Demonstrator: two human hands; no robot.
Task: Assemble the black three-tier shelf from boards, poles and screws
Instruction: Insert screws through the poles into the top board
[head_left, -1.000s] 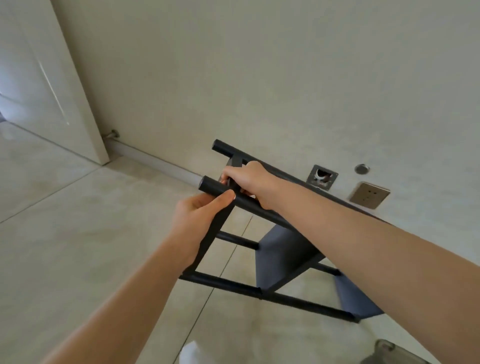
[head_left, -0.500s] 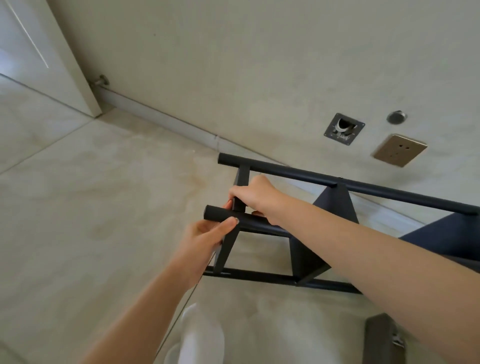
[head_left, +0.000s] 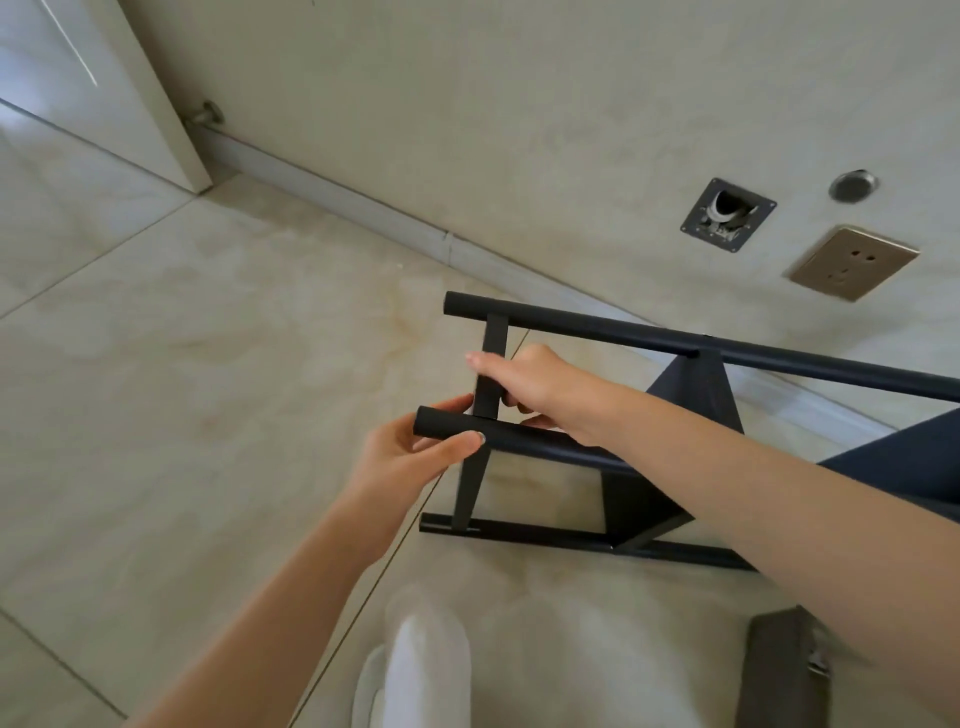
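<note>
The black shelf (head_left: 670, 457) lies tipped on its side above the tiled floor (head_left: 182, 364), near the wall. The left hand (head_left: 410, 457) curls its fingers (head_left: 457, 444) round the end of the near pole (head_left: 519, 441). The right hand (head_left: 530, 379) grips the short crossbar (head_left: 491, 338) just above those fingers (thumb on top).

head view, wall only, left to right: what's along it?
White door → door stopper → open wall box → round metal cap → gold socket plate. The cap and socket overlap in x; the cap sits above it.
</note>
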